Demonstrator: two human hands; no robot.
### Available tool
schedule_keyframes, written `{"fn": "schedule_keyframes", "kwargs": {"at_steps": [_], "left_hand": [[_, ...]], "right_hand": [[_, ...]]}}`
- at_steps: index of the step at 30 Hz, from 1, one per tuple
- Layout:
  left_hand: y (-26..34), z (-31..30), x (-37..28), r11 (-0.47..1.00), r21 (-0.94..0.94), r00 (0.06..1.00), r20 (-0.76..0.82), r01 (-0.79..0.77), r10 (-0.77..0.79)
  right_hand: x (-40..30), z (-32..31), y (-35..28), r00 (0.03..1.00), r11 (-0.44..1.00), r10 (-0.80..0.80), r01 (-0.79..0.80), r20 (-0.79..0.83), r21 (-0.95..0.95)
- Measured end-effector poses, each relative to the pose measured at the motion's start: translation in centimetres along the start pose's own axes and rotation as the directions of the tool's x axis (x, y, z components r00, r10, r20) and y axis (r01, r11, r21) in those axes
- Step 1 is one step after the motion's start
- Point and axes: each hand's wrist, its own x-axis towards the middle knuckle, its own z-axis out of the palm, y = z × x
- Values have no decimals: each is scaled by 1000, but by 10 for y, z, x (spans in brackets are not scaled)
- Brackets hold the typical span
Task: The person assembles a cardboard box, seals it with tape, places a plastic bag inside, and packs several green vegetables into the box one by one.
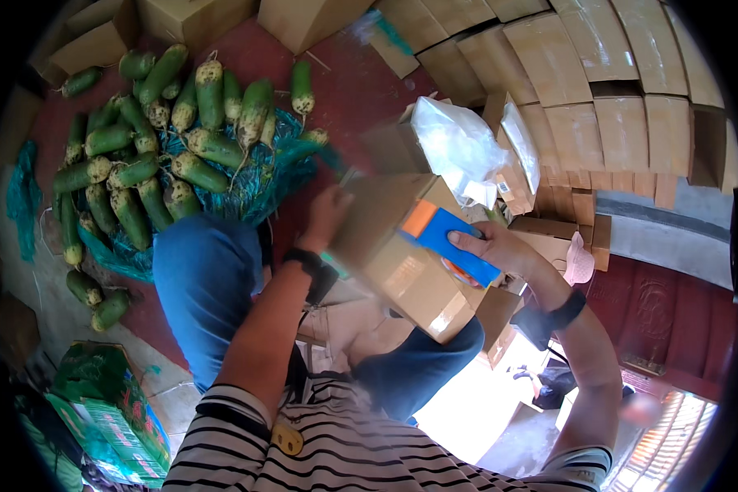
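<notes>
A closed cardboard box (400, 246) is tilted across my lap, its near corner by my right thigh. My left hand (327, 215), somewhat blurred, grips the box's left edge; its fingertips are hard to make out. In my right hand (492, 246) is a blue and orange tape dispenser (446, 237), pressed close over the box's upper right face. The thumb lies along the blue body, and part of an orange tape roll shows below it. Shiny clear tape (446, 317) covers part of the box near its lower corner.
Many green radishes (209, 92) lie piled on teal plastic film (277, 178) at the left. Stacked cardboard boxes (590, 61) line the upper right. A clear plastic bag (455, 141) sits beyond my right hand. A green printed carton (111, 406) stands at lower left.
</notes>
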Motion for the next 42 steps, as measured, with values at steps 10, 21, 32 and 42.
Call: {"fn": "schedule_keyframes", "kwargs": {"at_steps": [10, 21, 32, 42], "left_hand": [[14, -6, -11, 908, 393, 984, 31, 149, -175], [91, -13, -24, 991, 54, 814, 565, 122, -131], [107, -11, -35, 931, -20, 831, 445, -365, 335], [79, -3, -32, 939, -290, 840, 543, 185, 3]], "right_hand": [[6, 3, 14, 995, 1000, -8, 7, -104, -7], [11, -4, 21, 997, 999, -49, 48, -57, -9], [10, 0, 23, 1000, 995, -12, 14, -24, 98], [13, -3, 23, 999, 998, -41, 42, -14, 52]]}}
